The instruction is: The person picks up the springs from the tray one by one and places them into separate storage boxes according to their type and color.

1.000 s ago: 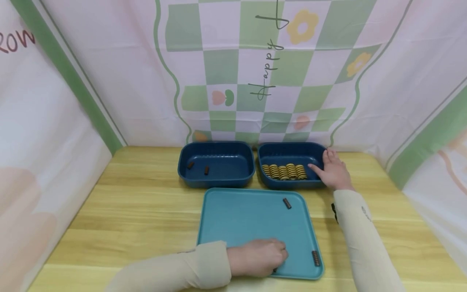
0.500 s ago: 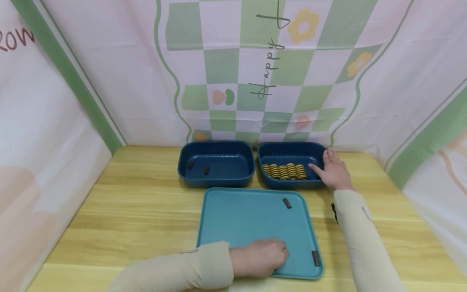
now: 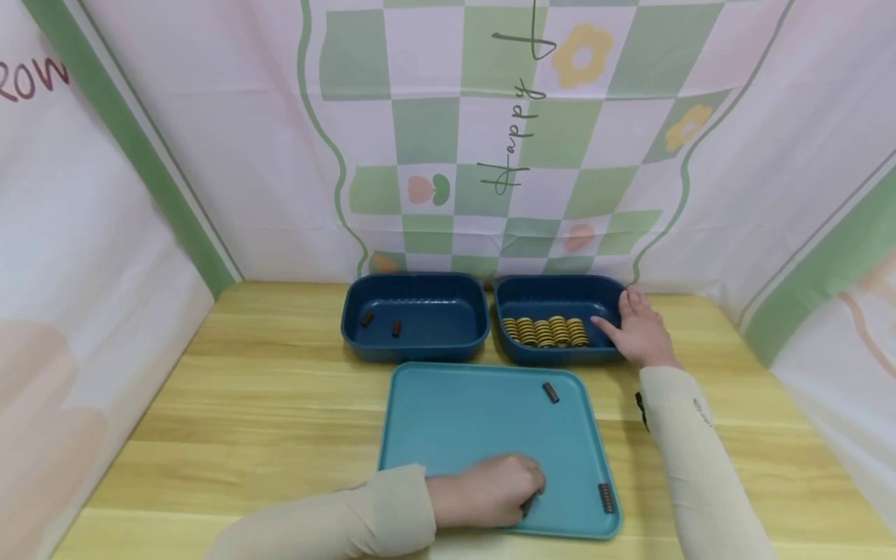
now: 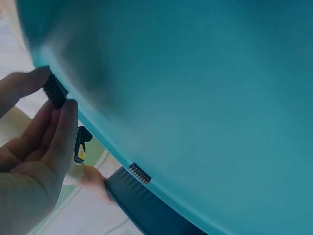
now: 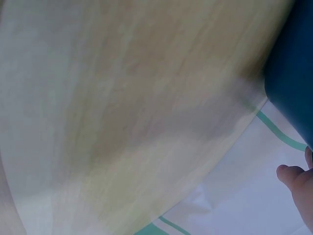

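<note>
In the head view my left hand (image 3: 490, 490) is over the front part of the teal tray (image 3: 455, 412). Its thumb and fingertips pinch a small dark ribbed piece (image 4: 55, 90) near the tray's rim, as the left wrist view shows. Two similar dark ribbed pieces lie on the tray, one toward the back right (image 3: 551, 392) and one at the front right (image 3: 606, 498). My right hand (image 3: 642, 330) rests on the right end of the right blue box (image 3: 560, 355), its fingers straight and thumb spread over the inside. That box holds several gold-and-black striped stacks (image 3: 546, 332).
Left of that box stands a second blue box (image 3: 420, 352) with two small brown pieces (image 3: 396, 327) inside. Both boxes sit behind the tray, on a wooden table (image 3: 266, 404). Printed cloth (image 3: 420, 78) hangs at the back and sides.
My left hand has shifted slightly left and up, and more of the dark piece shows beneath its fingers. The right hand stays on the box.
</note>
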Available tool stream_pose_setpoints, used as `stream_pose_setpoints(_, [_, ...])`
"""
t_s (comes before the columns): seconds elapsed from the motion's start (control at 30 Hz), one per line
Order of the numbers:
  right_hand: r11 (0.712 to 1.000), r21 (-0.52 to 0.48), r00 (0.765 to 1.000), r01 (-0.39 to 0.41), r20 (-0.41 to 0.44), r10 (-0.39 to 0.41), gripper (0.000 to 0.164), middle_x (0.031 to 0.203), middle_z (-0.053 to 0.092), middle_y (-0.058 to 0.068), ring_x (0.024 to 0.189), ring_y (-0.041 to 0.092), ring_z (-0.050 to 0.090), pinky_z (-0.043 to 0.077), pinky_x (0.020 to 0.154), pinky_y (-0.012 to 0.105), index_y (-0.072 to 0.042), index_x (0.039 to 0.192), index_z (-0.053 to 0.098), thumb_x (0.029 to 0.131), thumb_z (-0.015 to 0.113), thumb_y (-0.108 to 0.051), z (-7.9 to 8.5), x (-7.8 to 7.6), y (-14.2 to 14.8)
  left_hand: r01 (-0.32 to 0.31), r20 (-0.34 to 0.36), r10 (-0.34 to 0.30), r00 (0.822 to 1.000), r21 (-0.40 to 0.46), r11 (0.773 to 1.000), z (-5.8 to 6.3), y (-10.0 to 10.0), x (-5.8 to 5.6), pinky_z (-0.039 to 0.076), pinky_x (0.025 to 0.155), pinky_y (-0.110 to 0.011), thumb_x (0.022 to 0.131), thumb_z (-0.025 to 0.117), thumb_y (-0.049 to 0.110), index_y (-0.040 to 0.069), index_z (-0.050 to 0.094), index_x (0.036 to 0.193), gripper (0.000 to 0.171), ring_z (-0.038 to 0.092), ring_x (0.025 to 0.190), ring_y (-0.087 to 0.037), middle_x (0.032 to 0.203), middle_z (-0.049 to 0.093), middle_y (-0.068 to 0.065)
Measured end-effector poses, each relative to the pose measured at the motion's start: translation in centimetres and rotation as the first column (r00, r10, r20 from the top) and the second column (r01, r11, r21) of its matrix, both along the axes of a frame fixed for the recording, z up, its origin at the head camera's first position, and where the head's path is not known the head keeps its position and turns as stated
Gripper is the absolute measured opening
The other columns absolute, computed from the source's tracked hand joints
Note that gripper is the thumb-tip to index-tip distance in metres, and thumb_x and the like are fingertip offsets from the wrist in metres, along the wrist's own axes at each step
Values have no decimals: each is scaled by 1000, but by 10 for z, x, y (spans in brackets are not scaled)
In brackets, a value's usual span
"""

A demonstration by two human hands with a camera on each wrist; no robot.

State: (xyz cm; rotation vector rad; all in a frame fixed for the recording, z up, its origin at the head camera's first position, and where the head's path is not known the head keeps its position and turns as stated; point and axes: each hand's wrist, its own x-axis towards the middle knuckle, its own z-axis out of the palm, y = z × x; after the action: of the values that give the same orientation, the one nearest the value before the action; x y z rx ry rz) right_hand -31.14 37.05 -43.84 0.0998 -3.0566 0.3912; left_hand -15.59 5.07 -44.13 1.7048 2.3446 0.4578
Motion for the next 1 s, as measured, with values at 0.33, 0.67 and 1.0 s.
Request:
stream_pose_setpoints(0.33, [1000,5,1000,2,7,-2,98,150,0,36,139,49,1,6,106,66,17,144,4,95,29,-64,-1,0,0,-295,680,44,732,257,921,10,-16,-8,49,78,-15,83,72,1,2,67,112,30,63,91,-2,106,66,1])
stream_pose_setpoints(0.67, [1000,-1,1000,5,0,-5,97,150,2,36,139,49,1,6,106,66,17,144,5,96,30,-63,1,2,-1,-608,907,-214,363,404,684,24,-25,-11,50,90,-35,79,66,-16,-10,61,116,38,64,99,-12,114,65,-15])
stream_pose_setpoints(1.0, [1000,3,1000,7,5,-7,96,150,2,36,139,48,1,5,106,66,16,144,5,96,30,-63,2,2,-3,-651,920,-209,332,383,656,28,-28,-15,46,95,-43,79,65,-19,-12,59,117,39,63,104,-17,115,64,-14])
